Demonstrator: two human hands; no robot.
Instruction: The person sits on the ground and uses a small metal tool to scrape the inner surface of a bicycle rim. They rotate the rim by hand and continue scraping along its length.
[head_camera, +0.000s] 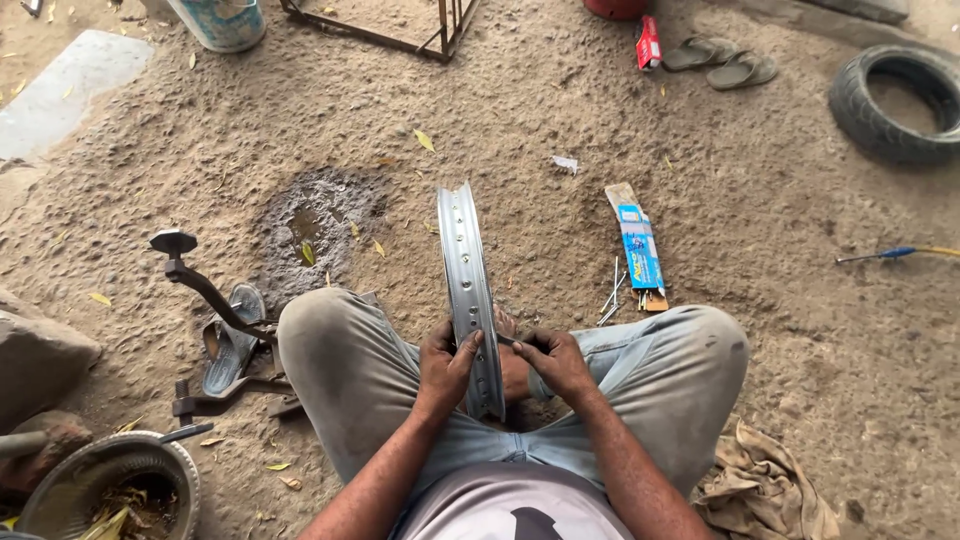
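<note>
A silver metal wheel rim (464, 262) with spoke holes stands upright on edge between my knees, seen edge-on. My left hand (448, 366) grips the rim's near part from the left, thumb across its face. My right hand (553, 362) is closed beside the rim on the right, pinching a thin metal spoke (506, 341) whose tip touches the rim. I sit on sandy ground with my legs in grey trousers spread apart.
A long blue packet (637, 244) and loose spokes (610, 293) lie right of the rim. A metal stand with a sandal (228, 338) sits at left, a bowl (108, 486) at bottom left, a rag (765, 490) at bottom right, a tyre (893, 102) at top right, and a screwdriver (888, 254) at right.
</note>
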